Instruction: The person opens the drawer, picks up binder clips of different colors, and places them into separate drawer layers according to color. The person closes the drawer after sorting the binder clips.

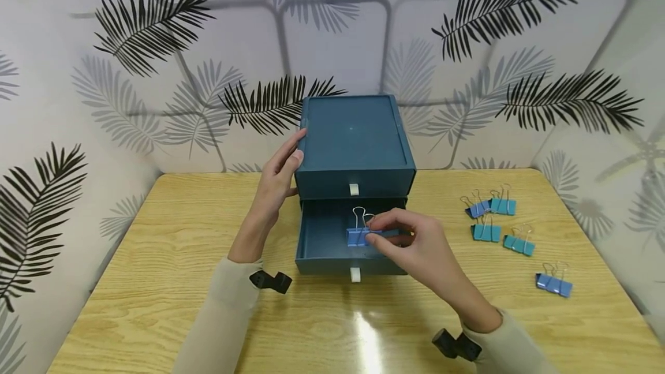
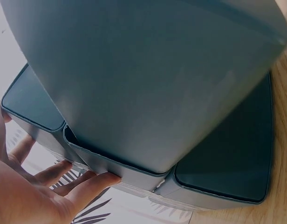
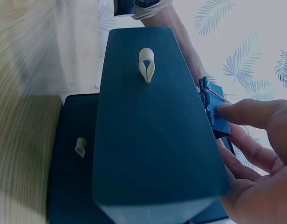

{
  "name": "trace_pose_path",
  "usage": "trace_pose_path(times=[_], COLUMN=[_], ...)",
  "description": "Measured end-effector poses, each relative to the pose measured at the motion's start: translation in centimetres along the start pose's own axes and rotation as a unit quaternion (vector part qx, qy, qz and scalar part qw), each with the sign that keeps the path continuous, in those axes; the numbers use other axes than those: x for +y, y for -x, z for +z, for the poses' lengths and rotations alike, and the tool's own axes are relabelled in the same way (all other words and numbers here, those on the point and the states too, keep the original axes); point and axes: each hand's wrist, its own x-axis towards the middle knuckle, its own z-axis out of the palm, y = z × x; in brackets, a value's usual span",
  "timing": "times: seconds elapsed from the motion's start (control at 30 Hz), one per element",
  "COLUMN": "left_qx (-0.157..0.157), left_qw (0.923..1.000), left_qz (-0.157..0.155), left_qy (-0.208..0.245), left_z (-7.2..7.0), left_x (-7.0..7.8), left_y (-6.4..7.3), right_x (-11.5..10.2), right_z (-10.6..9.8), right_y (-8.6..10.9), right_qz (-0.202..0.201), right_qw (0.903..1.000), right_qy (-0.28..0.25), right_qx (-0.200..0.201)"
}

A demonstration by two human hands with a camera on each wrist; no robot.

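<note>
A dark blue drawer box [image 1: 355, 131] stands on the table with its middle drawer [image 1: 322, 235] pulled out. My right hand [image 1: 415, 244] pinches a blue binder clip [image 1: 357, 237] between thumb and fingers, over the inside of that drawer. The clip's wire handles point up in the head view. In the right wrist view the clip [image 3: 220, 114] shows beside the drawer's upper edge. My left hand [image 1: 272, 183] rests against the box's left side, its fingers fairly straight; in the left wrist view its fingertips [image 2: 108, 178] touch the side. Fingers hide part of the drawer's inside.
On the table's right lie several binder clips: teal ones [image 1: 486, 232] and blue ones [image 1: 553, 285]. White pull tabs [image 1: 355, 274] stick out from the drawer fronts. A wall covering with leaf prints [image 1: 332, 33] rises behind the wooden table [image 1: 171, 281].
</note>
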Motion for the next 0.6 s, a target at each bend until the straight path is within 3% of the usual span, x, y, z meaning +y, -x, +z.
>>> trace_pose_path(times=[0.27,0.6], left_qx=[0.007,0.005], left_qw=[1.0,1.0], left_qz=[-0.003,-0.004], left_qy=[0.001,0.002], left_z=[0.0,-0.1], left_x=[-0.1,-0.2], left_y=[-0.1,-0.2], right_x=[-0.4,-0.2], right_z=[1.7,3.4], right_y=[-1.8,-3.7], right_qz=[0.008,-0.017], right_qw=[0.9986,0.9906], right_qy=[0.011,0.045], right_qx=[-0.051,-0.129])
